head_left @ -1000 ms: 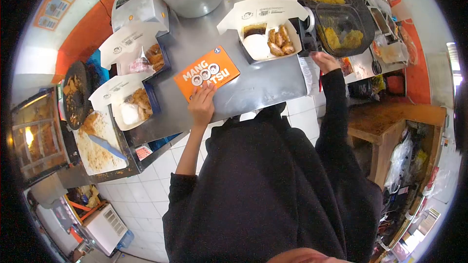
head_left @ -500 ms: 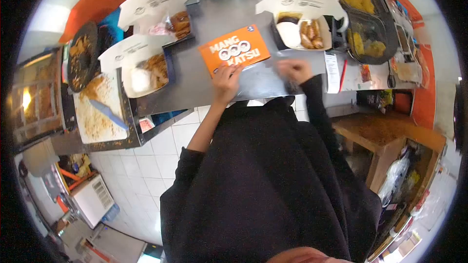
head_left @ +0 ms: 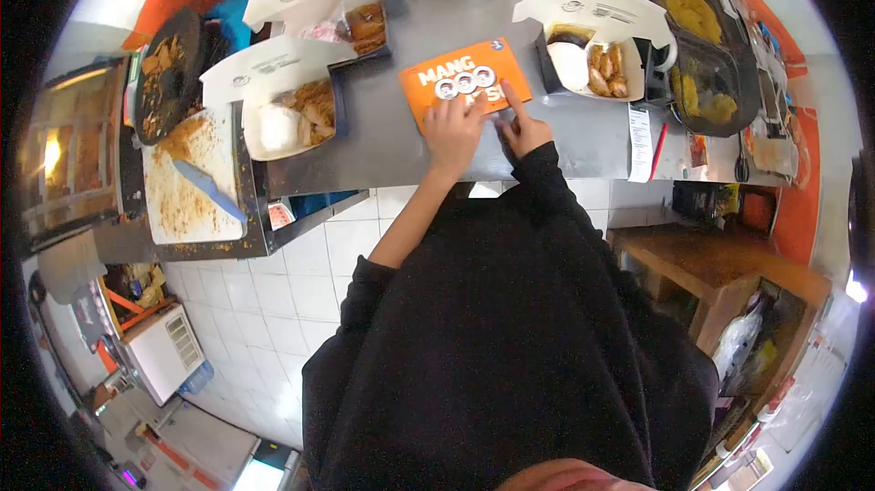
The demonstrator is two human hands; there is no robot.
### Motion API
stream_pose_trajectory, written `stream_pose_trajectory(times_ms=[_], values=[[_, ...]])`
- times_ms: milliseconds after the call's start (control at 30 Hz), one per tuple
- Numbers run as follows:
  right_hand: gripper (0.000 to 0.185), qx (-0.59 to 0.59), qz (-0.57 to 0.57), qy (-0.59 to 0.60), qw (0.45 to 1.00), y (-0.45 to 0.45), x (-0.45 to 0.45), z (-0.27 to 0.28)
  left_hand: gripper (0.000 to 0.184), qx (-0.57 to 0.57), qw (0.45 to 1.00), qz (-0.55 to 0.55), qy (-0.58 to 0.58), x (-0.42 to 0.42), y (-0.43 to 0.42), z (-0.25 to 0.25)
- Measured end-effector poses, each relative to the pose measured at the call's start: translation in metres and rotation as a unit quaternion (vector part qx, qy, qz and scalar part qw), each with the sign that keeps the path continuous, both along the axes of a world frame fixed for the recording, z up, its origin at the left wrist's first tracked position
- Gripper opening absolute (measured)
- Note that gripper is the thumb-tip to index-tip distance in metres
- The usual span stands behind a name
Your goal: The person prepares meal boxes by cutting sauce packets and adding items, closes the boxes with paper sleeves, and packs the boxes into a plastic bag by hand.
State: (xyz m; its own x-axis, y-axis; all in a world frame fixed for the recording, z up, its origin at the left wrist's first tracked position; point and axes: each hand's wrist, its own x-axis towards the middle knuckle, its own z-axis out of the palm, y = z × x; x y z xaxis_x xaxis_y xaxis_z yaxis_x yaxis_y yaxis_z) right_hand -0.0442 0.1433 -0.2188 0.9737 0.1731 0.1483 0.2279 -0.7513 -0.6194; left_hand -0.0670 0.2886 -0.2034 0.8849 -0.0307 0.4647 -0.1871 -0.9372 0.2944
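Observation:
A closed orange takeout box (head_left: pixel 424 81) with white "MANG KATSU" lettering lies on the steel counter in front of me. My left hand (head_left: pixel 453 136) rests on its lid with the fingers stretched out over the lower lettering. At the box's lower right edge is my right hand (head_left: pixel 526 131), its index finger extended onto the lid and the other fingers partly bent. Neither hand grips anything that I can see. To the right stands an open takeout box (head_left: pixel 570 67) with rice, sliced meat and dark sauce. Another open box (head_left: pixel 278 131) on the left holds rice and breaded pieces.
Behind the left box is a third open box (head_left: pixel 369 31). A blue-handled knife (head_left: pixel 210 190) lies on a stained cutting board (head_left: pixel 169 218). On the right are a receipt (head_left: pixel 640 140), a red pen (head_left: pixel 658 152) and a black tray (head_left: pixel 752 81) of yellow food.
My right hand has moved left from beside the box onto its right edge. My left hand has slid further up over the lid. The whole view has shifted slightly.

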Motion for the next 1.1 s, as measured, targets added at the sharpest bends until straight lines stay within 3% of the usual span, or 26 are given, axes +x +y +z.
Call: stream_pose_trajectory(times_ms=[100, 200, 267, 333, 400, 500, 567, 667, 700, 767, 800, 900, 933, 1000, 1033, 1100], values=[[0.058, 0.07, 0.007, 0.029, 0.997, -0.036, -0.002, 0.016, 0.028, -0.123, 0.991, 0.041, -0.024, 0.003, 0.004, -0.023], [0.059, 0.099, -0.083, 0.068, 0.989, -0.09, -0.02, 0.025, 0.026, -0.113, 0.991, 0.07, -0.015, 0.001, 0.001, 0.03], [0.058, 0.185, -0.153, 0.021, 0.971, -0.12, -0.033, 0.019, 0.042, -0.284, 0.956, -0.042, 0.056, 0.014, -0.028, 0.037], [0.055, 0.202, -0.245, 0.002, 0.948, -0.126, -0.042, 0.049, 0.055, -0.477, 0.862, -0.115, 0.126, 0.046, -0.074, 0.029], [0.053, 0.259, -0.285, -0.013, 0.923, -0.139, -0.048, 0.06, 0.068, -0.373, 0.917, -0.062, 0.129, 0.091, -0.116, -0.015], [0.049, 0.269, -0.285, -0.026, 0.92, -0.157, -0.05, 0.067, 0.06, -0.322, 0.921, 0.031, 0.218, 0.13, -0.134, -0.031], [0.046, 0.267, -0.283, -0.008, 0.921, -0.167, -0.051, 0.077, 0.055, -0.336, 0.917, -0.006, 0.213, 0.129, -0.126, -0.038], [0.045, 0.251, -0.266, -0.086, 0.927, -0.174, -0.047, 0.088, 0.052, -0.308, 0.928, -0.043, 0.204, 0.106, -0.102, -0.026], [0.053, 0.194, -0.28, -0.029, 0.94, -0.175, -0.048, 0.101, 0.051, -0.299, 0.929, -0.065, 0.207, 0.096, -0.094, -0.01], [0.063, 0.023, -0.231, -0.161, 0.959, -0.176, -0.039, 0.114, 0.05, -0.243, 0.926, -0.065, 0.281, 0.085, -0.084, -0.01], [0.068, -0.065, -0.201, -0.225, 0.951, -0.177, -0.031, 0.118, 0.05, -0.267, 0.926, -0.072, 0.256, 0.078, -0.084, -0.014], [0.086, 0.001, -0.184, -0.215, 0.959, -0.179, -0.006, 0.118, 0.053, -0.34, 0.916, -0.066, 0.203, 0.049, -0.096, -0.032], [0.083, 0.084, -0.223, -0.133, 0.962, -0.179, -0.005, 0.112, 0.055, -0.388, 0.9, -0.054, 0.188, 0.039, -0.102, -0.028], [0.062, 0.06, -0.228, -0.009, 0.972, -0.185, -0.003, 0.104, 0.06, -0.483, 0.861, -0.03, 0.156, 0.024, -0.112, -0.02], [0.053, 0.041, -0.18, -0.008, 0.983, -0.187, -0.007, 0.098, 0.068, -0.469, 0.876, -0.009, 0.112, 0.022, -0.114, -0.016], [0.037, 0.002, -0.085, -0.01, 0.996, -0.189, -0.02, 0.087, 0.066, -0.357, 0.928, -0.062, -0.091, 0.026, -0.105, -0.008]])
